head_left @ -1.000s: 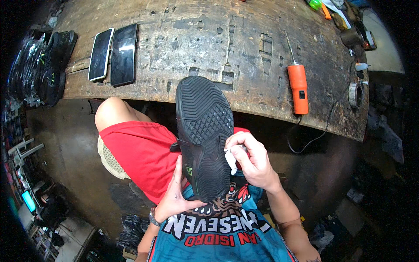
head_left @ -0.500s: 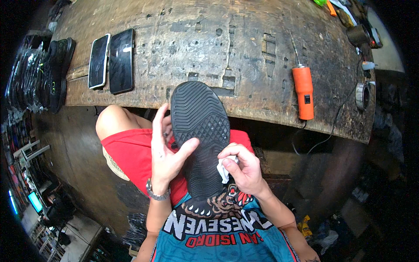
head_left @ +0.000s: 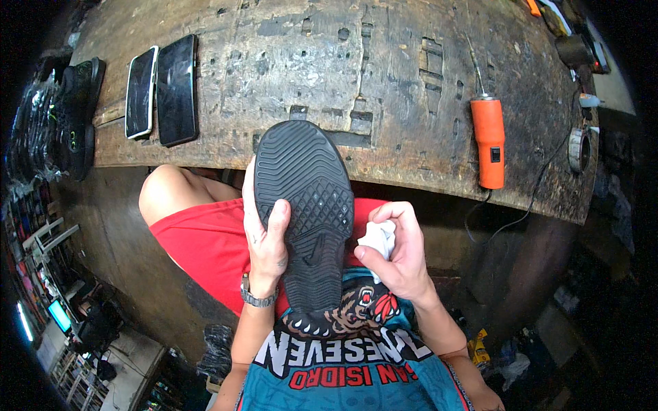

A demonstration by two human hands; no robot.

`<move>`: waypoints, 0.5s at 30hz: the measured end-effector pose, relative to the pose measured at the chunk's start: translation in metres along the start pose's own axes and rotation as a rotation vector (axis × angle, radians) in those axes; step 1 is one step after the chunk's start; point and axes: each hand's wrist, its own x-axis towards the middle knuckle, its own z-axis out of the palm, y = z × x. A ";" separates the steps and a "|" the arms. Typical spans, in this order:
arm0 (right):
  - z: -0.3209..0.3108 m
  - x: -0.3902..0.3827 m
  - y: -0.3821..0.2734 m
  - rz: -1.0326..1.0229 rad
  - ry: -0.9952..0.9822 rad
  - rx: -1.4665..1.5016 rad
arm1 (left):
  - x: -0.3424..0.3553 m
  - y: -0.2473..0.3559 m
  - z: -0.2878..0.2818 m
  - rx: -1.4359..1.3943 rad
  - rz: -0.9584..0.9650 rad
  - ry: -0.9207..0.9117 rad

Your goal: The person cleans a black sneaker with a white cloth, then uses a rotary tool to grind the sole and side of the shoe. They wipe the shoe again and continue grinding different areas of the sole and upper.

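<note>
A black shoe stands sole-up over the person's lap, toe toward the bench, heel down against the shirt. The left hand grips it from the shoe's left side: the thumb lies across the sole near its middle, the other fingers wrap round behind the edge, closed on the shoe. The right hand sits just right of the shoe at its waist, fingers curled tight round a small white cloth, which touches or nearly touches the shoe's right edge; I cannot tell which.

Beyond the shoe's toe lies the worn, scarred bench. To the shoe's right on it rests an orange tool with a thin metal tip and a dark cord trailing off the bench edge. Well to the shoe's left lie two phones side by side, screens up. Farther left, at the bench's end, another black shoe stands beside dark bagged goods.
</note>
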 end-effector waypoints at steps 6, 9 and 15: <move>-0.015 0.032 -0.013 -0.084 0.071 -0.195 | 0.001 -0.013 -0.004 0.016 0.050 -0.025; -0.022 0.045 -0.033 0.041 0.120 -0.122 | 0.000 -0.022 -0.008 -0.049 0.026 -0.003; -0.032 0.083 -0.057 -0.307 0.307 -0.278 | -0.001 -0.023 -0.005 -0.118 -0.028 0.031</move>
